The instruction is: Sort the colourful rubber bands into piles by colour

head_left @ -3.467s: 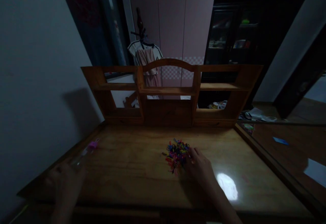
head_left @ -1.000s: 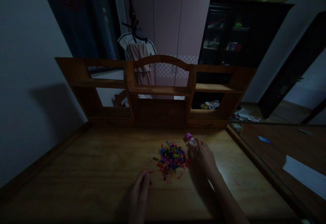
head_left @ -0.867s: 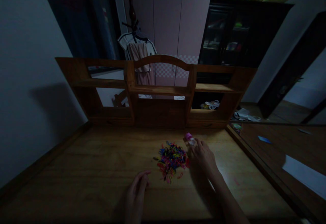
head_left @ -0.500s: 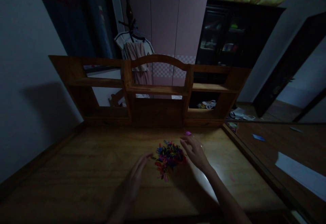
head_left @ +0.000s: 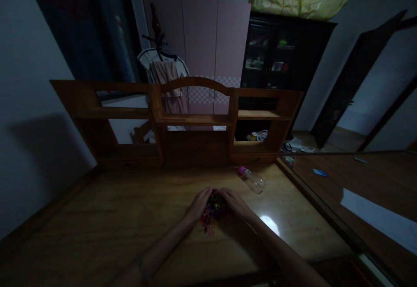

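Note:
A heap of small colourful looped bands, like hair ties (head_left: pixel 213 209), lies on the wooden desktop (head_left: pixel 130 217). Along its left side curves my left hand (head_left: pixel 199 205), fingers together and bent around the heap. My right hand (head_left: pixel 235 202) cups it from the right in the same way. The fingertips of both hands meet or nearly meet at the far side, covering much of the heap. Pink and yellow loops stick out at the near side. Beyond my right hand, a clear plastic bottle (head_left: pixel 254 181) with a purple cap lies on its side.
A wooden shelf unit (head_left: pixel 195 119) rises along the desk's far edge. The wall (head_left: pixel 32 104) borders the left. To the right, past a raised edge, a brown surface (head_left: pixel 312 195) holds a white sheet (head_left: pixel 378 217) and a blue card (head_left: pixel 319 172).
Both hands have moved inward from either side and closed around the heap. The bottle, mostly covered by my right hand before, now shows fully. The camera view has shifted.

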{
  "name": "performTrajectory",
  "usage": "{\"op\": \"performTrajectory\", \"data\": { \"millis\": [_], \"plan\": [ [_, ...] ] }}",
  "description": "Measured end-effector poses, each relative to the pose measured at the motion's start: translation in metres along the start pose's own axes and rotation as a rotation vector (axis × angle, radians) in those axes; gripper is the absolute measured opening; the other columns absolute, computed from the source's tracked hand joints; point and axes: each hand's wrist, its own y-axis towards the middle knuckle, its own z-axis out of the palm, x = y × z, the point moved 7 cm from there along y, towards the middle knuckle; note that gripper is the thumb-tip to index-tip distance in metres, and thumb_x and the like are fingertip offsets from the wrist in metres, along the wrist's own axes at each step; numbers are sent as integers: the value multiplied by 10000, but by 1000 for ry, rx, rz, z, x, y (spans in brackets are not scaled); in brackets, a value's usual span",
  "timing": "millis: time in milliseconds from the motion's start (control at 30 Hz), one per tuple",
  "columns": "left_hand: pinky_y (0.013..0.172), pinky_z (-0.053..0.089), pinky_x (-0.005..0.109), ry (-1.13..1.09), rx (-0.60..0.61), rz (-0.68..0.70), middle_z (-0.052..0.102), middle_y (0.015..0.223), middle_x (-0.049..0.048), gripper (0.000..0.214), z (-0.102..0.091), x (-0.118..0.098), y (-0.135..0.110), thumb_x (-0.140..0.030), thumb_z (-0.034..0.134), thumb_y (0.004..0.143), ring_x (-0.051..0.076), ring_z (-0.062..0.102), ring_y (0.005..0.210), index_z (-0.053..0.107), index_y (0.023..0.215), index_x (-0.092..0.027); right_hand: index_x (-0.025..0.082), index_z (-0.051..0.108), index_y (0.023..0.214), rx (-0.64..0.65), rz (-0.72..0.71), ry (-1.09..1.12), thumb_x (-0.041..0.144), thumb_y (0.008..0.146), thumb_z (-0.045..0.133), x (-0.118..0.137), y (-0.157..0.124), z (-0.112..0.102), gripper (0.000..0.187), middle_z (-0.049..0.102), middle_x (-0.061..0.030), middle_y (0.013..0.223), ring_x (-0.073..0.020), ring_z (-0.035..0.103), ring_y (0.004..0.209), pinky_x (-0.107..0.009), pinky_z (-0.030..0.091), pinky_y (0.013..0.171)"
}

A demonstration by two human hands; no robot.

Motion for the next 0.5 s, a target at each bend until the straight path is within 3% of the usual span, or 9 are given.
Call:
{"op": "performTrajectory", "data": {
  "millis": [133, 300, 400, 500],
  "plan": [
    [1027, 401, 392, -201, -79, -113, 682, 1129, 88, 488, 19, 6, -20, -549, 452, 865, 252, 596, 1101, 687, 1035, -156, 213, 697, 1021, -67, 55, 45, 441, 940, 405, 0, -25, -7, 379, 691, -49, 1079, -220, 613, 1033, -360, 425, 970],
    [1038, 386, 378, -258, -177, -181, 656, 1182, 94, 466, 36, -2, -36, -518, 467, 867, 255, 567, 1149, 679, 1070, -157, 216, 694, 1034, -153, 74, 105, 476, 937, 418, 1, -42, -19, 392, 691, -42, 1058, -210, 618, 1001, -353, 433, 956],
    [1021, 398, 379, -206, -172, -153, 647, 1196, 95, 480, 35, -12, -38, -521, 430, 885, 253, 567, 1147, 664, 1101, -162, 208, 702, 1012, -250, 91, 66, 505, 929, 416, -1, -54, -41, 421, 685, -59, 1079, -226, 599, 1060, -376, 406, 1000],
    [1020, 397, 368, -30, -145, -124, 636, 1215, 85, 442, 19, -20, -38, -477, 428, 894, 243, 558, 1155, 643, 1137, -177, 216, 701, 1030, -355, 115, -32, 516, 910, 443, -4, -68, -63, 414, 673, -70, 1121, -250, 584, 1098, -409, 407, 1003]
  ]
}}
